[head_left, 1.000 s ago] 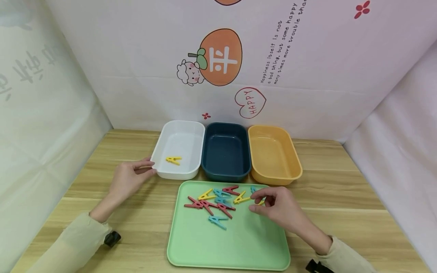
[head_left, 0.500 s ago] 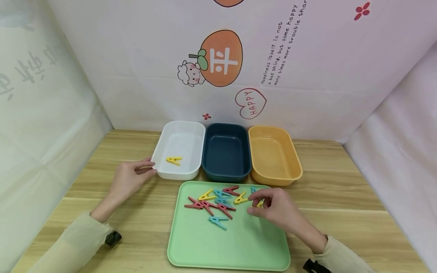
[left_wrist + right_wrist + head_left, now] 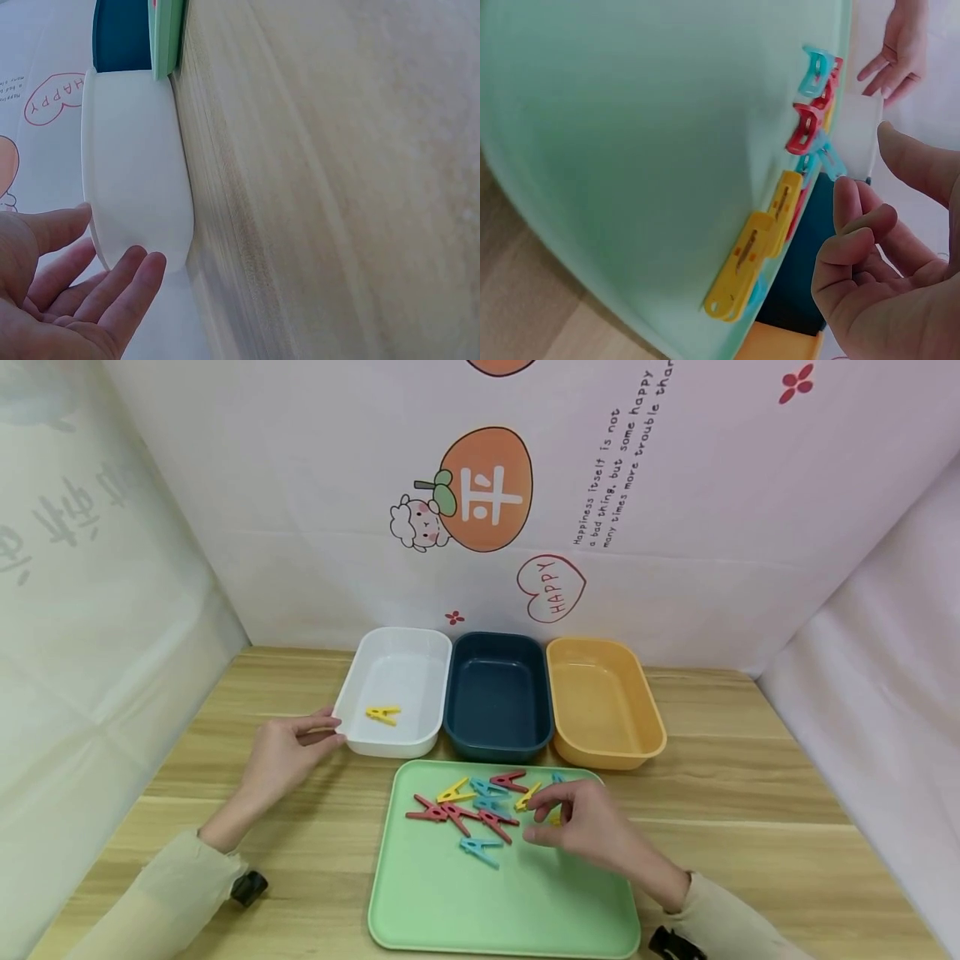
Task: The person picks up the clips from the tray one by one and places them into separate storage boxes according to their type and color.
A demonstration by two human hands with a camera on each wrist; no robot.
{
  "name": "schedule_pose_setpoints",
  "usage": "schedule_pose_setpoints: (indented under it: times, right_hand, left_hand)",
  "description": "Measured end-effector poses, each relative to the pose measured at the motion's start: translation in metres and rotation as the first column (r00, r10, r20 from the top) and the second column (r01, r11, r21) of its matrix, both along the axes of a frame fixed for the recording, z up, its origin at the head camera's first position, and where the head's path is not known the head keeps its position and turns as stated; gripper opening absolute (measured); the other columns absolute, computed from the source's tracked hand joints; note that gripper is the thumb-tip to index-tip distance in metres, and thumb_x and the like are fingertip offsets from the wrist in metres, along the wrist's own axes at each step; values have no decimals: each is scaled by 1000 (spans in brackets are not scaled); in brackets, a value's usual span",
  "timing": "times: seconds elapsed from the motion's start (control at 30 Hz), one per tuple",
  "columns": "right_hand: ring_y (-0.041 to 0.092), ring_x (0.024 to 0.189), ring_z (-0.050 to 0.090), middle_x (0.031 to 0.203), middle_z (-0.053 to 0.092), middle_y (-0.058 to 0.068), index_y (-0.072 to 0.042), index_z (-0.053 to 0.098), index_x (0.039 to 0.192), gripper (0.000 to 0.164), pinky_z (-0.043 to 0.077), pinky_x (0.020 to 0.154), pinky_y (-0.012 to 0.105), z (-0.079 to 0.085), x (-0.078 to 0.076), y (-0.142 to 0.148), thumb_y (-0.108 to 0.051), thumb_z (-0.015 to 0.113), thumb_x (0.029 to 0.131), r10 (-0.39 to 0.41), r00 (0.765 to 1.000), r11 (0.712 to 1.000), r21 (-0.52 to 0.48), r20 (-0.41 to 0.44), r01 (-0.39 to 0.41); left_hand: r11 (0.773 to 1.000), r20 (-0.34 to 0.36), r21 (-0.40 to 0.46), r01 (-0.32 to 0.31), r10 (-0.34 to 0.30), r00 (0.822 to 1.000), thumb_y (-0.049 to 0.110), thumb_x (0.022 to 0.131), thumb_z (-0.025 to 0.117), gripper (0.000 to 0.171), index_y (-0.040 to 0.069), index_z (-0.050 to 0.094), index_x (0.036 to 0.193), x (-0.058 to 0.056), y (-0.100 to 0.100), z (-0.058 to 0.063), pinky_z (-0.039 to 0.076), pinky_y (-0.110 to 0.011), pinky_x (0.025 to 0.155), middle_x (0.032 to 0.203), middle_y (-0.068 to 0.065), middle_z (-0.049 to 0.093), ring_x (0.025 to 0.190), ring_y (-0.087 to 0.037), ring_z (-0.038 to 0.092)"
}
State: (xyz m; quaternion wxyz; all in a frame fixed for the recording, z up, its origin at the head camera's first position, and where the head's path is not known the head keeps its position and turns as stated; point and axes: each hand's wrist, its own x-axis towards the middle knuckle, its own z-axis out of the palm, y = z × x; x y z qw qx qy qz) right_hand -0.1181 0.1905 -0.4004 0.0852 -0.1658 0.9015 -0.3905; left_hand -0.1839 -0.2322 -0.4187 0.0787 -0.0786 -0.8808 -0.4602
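Note:
My left hand (image 3: 285,756) touches the near left corner of the white box (image 3: 405,672). In the left wrist view its fingers are extended at the box's wall, thumb near the rim. One yellow clothespin (image 3: 383,715) lies in that box. Above the green tray (image 3: 495,910) hovers my right hand (image 3: 588,822), fingers loosely bent, thumb and fingertips apart, holding nothing. A yellow clothespin (image 3: 527,797) sits by its fingertips; another yellow clothespin (image 3: 740,266) is mostly hidden by that hand in the head view. Several red (image 3: 495,825), blue (image 3: 480,850) and yellow clothespins lie at the tray's far half.
A dark blue box (image 3: 498,693) and an orange box (image 3: 603,693) stand right of the white one, in a row behind the tray. Behind them rises a printed white cloth backdrop (image 3: 315,485). Everything stands on a wood-grain table (image 3: 750,777).
My right hand has moved left over the tray, toward the yellow clothespin. My left hand stays at the white box, and the clothespins have not visibly moved.

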Motion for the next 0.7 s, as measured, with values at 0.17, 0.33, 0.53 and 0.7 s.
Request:
schedule_pose_setpoints:
  times: [0.17,0.33,0.53,0.7]
  right_hand:
    - [13,56,53,80,71,-10,-12,82,98,24,45,51,27,-5,-1,-4,-22,94,80,11,1000,1000,5,-13,-11]
    - [14,58,54,79,70,-9,-12,81,97,24,46,53,26,-9,-3,-7,-22,95,79,22,1000,1000,13,-18,-21]
    - [13,60,55,81,69,-9,-13,80,99,25,47,54,27,-14,-6,-13,-23,94,81,41,999,999,34,20,-42]
    - [14,63,56,81,69,-9,-13,79,99,27,47,55,28,-14,-8,-16,-26,95,81,39,999,998,49,32,-40]
  left_hand:
    - [1000,-2,3,0,0,1000,8,95,80,29,-9,75,118,1,0,0,60,-19,77,138,-26,63,104,-38,75]
    - [1000,-2,11,0,0,1000,8,95,80,29,-10,75,118,3,1,2,60,-19,77,137,-28,63,105,-40,74]
    - [1000,3,14,-3,3,1000,8,95,80,30,-10,75,118,4,1,2,60,-18,76,138,-28,63,106,-41,74]
    - [1000,-3,1,1,-1,1000,9,95,80,29,-9,75,118,2,0,1,61,-20,77,138,-27,63,105,-40,74]
